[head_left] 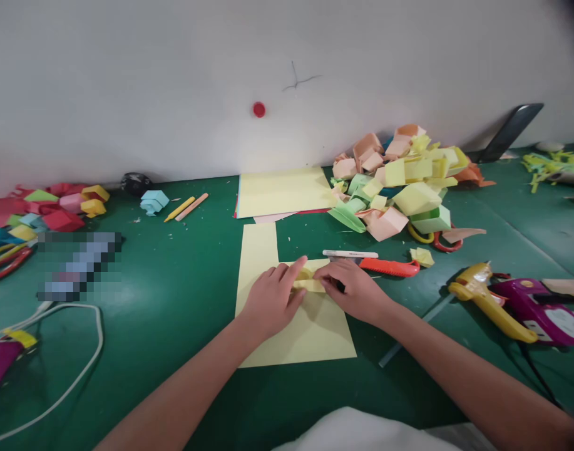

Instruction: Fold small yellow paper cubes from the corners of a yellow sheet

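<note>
Between my hands is a small folded strip of pale yellow paper [309,286], held just above a larger sheet. My left hand [272,293] pinches its left end between thumb and index finger. At the strip's right end, the fingers of my right hand [352,287] are curled and closed on it. Beneath both hands lies the pale yellow sheet [305,338], which has a corner cut out so that a narrow arm [259,241] reaches up on the left. Just beyond my right hand are a white pen [350,254] and a red-handled cutter knife [390,267].
A yellow glue gun [493,300] and its glue stick [415,329] lie by my right forearm. Folded paper pieces [409,181] pile at the back right. A paper stack [281,192] rests against the wall. On the left are a blurred phone [82,266] and white cable [99,338].
</note>
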The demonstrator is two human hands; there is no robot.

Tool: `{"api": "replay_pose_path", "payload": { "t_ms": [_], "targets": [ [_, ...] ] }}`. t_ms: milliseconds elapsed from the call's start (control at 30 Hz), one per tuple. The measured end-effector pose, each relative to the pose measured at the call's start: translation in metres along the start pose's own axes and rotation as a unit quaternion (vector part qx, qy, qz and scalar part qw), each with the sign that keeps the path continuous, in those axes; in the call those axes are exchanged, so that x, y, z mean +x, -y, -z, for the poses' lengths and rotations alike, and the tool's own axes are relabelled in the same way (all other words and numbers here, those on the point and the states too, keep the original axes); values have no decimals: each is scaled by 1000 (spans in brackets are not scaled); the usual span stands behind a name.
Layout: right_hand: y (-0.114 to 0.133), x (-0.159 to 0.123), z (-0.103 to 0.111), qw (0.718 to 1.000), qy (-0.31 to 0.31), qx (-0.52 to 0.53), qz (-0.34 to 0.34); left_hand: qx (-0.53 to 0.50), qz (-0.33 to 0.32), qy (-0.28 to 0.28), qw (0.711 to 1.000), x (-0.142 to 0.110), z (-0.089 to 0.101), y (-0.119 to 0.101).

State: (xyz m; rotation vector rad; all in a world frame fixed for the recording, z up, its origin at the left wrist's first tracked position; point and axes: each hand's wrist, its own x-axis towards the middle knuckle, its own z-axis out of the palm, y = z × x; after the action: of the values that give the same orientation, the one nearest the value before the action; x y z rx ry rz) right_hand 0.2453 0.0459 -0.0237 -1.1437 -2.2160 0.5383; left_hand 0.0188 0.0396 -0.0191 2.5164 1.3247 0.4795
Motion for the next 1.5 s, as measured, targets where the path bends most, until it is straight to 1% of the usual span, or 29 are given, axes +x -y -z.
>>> {"api": "replay_pose_path", "payload": {
  "t_ms": [100, 200, 267, 367, 433, 567, 667, 767, 900, 1000, 1100, 1167, 1267, 1400, 1500],
  "targets": [
    [1, 0, 0, 1000, -13, 6, 9, 19, -14, 18, 1000, 1, 2, 1],
    [0, 0, -2, 999, -35, 5, 11, 10, -8, 22, 1000, 2, 1, 3],
    [-2, 1, -3, 999, -44, 2, 12, -2, 6, 17, 1000, 3, 1, 4],
    [-4, 2, -5, 999, -42, -7, 8, -40, 43, -2, 998, 5, 0, 5],
    [-6, 2, -5, 999, -41, -18, 5, -60, 55, -9, 997, 5, 0, 5],
    [-6, 2, -6, 999, -26, -41, 2, -58, 19, -26, 998, 2, 0, 6],
    [-5, 1, -4, 999, -18, -51, 0, -36, -5, -51, 998, 0, -3, 8],
    [-2, 0, -1, 998, -11, -58, 7, -3, -27, -57, 998, -2, -4, 9],
    [3, -3, 3, 995, -3, -98, 36, 58, -57, -52, 995, -2, -4, 8],
    [3, -6, 2, 988, 3, -140, 64, 92, -71, -53, 992, -3, -5, 6],
    [3, -9, 0, 984, 22, -158, 80, 114, -93, -67, 987, -5, -6, 5],
    [2, -9, -1, 984, 33, -159, 78, 112, -113, -73, 985, -7, -7, 5],
    [3, -9, -1, 983, 30, -162, 82, 97, -118, -59, 986, -10, -7, 4],
    [5, -9, 0, 982, 10, -153, 110, 121, -121, -39, 984, -14, -6, 2],
    [5, -10, 1, 980, 17, -164, 111, 116, -114, -33, 986, -16, -6, -2]
  ]
}}
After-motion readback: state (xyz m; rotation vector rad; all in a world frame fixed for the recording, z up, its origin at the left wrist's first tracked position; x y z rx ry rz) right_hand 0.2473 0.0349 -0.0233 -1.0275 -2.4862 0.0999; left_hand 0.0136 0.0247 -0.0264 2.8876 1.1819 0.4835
